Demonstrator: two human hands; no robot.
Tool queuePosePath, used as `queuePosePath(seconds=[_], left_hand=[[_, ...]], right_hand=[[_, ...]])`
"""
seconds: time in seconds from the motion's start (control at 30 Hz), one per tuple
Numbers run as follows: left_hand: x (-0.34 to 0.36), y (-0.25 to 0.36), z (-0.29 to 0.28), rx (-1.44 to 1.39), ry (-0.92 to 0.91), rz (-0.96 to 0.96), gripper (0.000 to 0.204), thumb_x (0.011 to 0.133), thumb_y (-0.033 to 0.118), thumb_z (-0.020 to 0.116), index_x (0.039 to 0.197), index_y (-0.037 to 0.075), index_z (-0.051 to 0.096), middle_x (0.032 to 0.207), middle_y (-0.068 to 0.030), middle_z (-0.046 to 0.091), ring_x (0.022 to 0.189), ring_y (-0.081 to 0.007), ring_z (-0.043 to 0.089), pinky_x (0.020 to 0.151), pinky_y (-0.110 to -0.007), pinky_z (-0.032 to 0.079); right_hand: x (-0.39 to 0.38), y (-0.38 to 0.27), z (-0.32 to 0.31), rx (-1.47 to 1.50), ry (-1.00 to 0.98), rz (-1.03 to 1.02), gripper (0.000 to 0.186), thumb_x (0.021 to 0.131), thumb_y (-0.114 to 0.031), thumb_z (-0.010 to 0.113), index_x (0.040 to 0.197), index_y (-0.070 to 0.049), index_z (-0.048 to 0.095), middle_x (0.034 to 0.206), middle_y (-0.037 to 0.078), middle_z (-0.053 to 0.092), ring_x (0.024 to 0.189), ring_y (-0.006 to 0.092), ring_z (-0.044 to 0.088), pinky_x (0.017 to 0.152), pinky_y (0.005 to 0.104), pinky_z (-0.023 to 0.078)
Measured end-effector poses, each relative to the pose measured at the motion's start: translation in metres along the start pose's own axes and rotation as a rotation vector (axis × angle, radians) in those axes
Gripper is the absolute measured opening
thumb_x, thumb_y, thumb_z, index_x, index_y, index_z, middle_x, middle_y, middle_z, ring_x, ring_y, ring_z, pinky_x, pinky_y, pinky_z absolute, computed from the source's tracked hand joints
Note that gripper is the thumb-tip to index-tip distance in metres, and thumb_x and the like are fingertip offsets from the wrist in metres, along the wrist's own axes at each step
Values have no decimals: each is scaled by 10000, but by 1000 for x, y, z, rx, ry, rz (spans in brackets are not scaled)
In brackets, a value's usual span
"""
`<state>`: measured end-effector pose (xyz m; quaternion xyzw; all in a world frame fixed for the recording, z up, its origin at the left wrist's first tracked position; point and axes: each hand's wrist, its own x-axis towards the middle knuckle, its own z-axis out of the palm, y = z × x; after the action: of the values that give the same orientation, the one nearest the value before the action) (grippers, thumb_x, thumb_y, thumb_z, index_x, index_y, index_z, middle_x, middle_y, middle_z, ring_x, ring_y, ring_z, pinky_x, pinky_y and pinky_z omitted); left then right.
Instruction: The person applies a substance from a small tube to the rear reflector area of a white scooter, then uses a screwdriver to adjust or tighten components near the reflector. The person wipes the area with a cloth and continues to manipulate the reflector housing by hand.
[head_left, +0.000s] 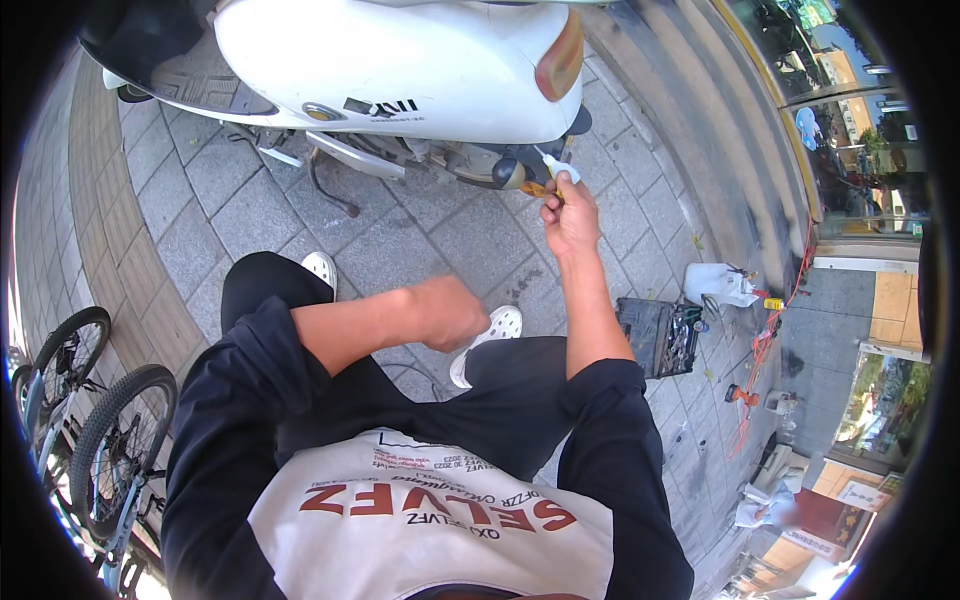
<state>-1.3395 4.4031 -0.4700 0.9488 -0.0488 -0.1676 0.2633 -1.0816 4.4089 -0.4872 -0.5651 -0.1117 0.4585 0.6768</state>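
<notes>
My right hand (pixel 572 215) is raised beside the rear underside of a white scooter (pixel 400 70). Its fingers and thumb close on a small white tapered object (pixel 562 170) with a thin pointed tip, angled up and left toward the scooter; I cannot make out its kind. An amber turn signal (pixel 533 188) sits just left of those fingers. Blurred by motion, my left hand (pixel 450 312) is over my lap near one white clog (pixel 503 324). It looks curled, but its fingers are too smeared to tell whether they hold anything.
To my right on the paving lies an open black toolbox (pixel 655 335) with tools, near a white plastic container (pixel 720 284). A red cord (pixel 765 345) runs along the storefront by an orange tool (pixel 741 395). Steps (pixel 690 80) rise beyond the scooter's rear. Bicycles (pixel 120 450) stand at left.
</notes>
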Motion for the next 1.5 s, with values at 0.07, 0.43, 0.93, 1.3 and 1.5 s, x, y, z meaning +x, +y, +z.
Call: queuePosePath(seconds=[0.07,0.43,0.93,1.3,1.5], left_hand=[[0,0,2,6,-11,0,287,942,295,692,1056,31,710,1024,-136,739,922,-386,745,785,-516,598],[-3,1,3,4,-6,-3,285,950,286,687,1067,27,704,1029,-135,738,932,-378,746,793,-510,596],[-18,2,-27,-70,8,-56,341,955,352,702,1020,17,712,851,-174,748,887,-409,736,787,-525,570],[-121,-16,-213,-776,1220,-211,354,959,131,763,1293,47,683,1154,-73,743,1029,-146,708,894,-352,574],[-62,-80,-296,293,1551,51,248,1030,216,677,1216,52,681,1014,-126,715,995,-342,717,916,-413,546]], right_hand=[[1,3,4,-11,15,-2,180,1046,-194,683,1150,-53,640,899,21,618,661,69,504,510,235,393],[-3,5,12,-28,59,-32,174,1053,-173,659,1172,-47,644,889,20,618,648,62,498,502,231,386],[2,9,13,-86,72,-31,169,1054,-168,652,1175,-50,650,877,10,619,633,57,491,498,228,392],[0,4,8,-70,63,-51,182,1052,-187,657,1178,-58,632,872,4,600,634,55,485,502,227,392],[3,7,19,-65,52,-27,171,1059,-181,645,1179,-60,639,870,4,604,641,51,481,504,226,392]])
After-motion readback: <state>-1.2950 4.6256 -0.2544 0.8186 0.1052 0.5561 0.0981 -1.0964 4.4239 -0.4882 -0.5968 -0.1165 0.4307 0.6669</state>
